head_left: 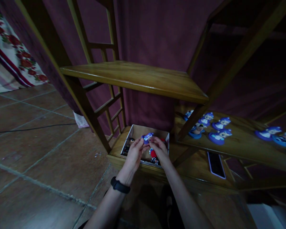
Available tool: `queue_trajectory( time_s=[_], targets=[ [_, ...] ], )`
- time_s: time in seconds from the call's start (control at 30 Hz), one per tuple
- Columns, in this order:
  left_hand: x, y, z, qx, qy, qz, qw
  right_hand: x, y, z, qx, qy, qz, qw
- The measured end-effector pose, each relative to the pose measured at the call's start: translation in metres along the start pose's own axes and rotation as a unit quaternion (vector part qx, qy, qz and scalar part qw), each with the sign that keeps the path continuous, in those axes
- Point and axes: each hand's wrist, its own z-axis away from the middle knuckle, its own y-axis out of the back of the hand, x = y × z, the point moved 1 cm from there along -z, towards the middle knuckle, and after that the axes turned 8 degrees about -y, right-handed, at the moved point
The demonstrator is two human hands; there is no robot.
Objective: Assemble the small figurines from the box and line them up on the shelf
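A small purple figurine (147,137) is held between my two hands, above an open cardboard box (132,131) on the low wooden shelf. My left hand (135,152) pinches its left side with thumb and fingers. From the right, the fingers of my right hand (160,148) close on its lower edge. Beneath my hands, the box holds several more figurines, among them a dark one (131,141) at the left and a red one (153,153) at the right. My hands hide part of what lies in the box.
Several purple-and-blue figurines (220,136) stand on the shelf (240,143) to the right. Below it lies a phone (215,164). An upper wooden shelf (133,74) juts out above the box, with a slanting post (85,105) at the left. Tiled floor (50,168) spreads left.
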Motion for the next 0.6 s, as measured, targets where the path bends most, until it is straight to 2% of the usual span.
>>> queue_trajectory(
  time_s=[0.23,0.43,0.6],
  targets=[
    [-0.0022,0.0031,-0.0011,0.003,0.07,0.025,0.997,-0.0021,-0.0033,0.0037,-0.061,0.009,-0.002,0.998],
    [-0.0038,0.0044,-0.0034,0.006,0.124,0.054,0.991,-0.0079,-0.0069,0.0078,-0.063,-0.008,0.0,0.998],
    [-0.0051,0.0051,-0.0035,-0.011,0.137,0.064,0.988,-0.0053,-0.0063,0.0072,-0.073,-0.023,0.022,0.997]
  ],
)
